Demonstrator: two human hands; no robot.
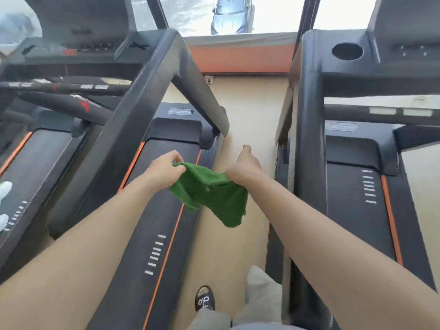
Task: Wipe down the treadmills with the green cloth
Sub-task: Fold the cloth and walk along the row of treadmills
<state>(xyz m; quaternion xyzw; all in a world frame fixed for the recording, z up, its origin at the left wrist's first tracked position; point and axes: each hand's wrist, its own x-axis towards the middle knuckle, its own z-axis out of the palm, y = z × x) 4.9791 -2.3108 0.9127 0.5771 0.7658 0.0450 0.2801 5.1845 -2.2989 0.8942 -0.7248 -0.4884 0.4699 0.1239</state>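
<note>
Aloft, green cloth (209,191), pinched between both hands

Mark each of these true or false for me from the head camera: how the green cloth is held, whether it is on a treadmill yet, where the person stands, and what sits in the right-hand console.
1. Both hands hold the green cloth. True: the left hand and the right hand each grip its upper edge.
2. The cloth is pressed flat on a treadmill belt. False: it hangs in the air between the hands, touching neither machine.
3. The person stands in the aisle between two treadmills. True.
4. A bottle sits in the cup holder of the right treadmill. False: the holder shows only a dark round hollow.
5. The left treadmill has blue side stripes. False: its stripes are orange.
</note>
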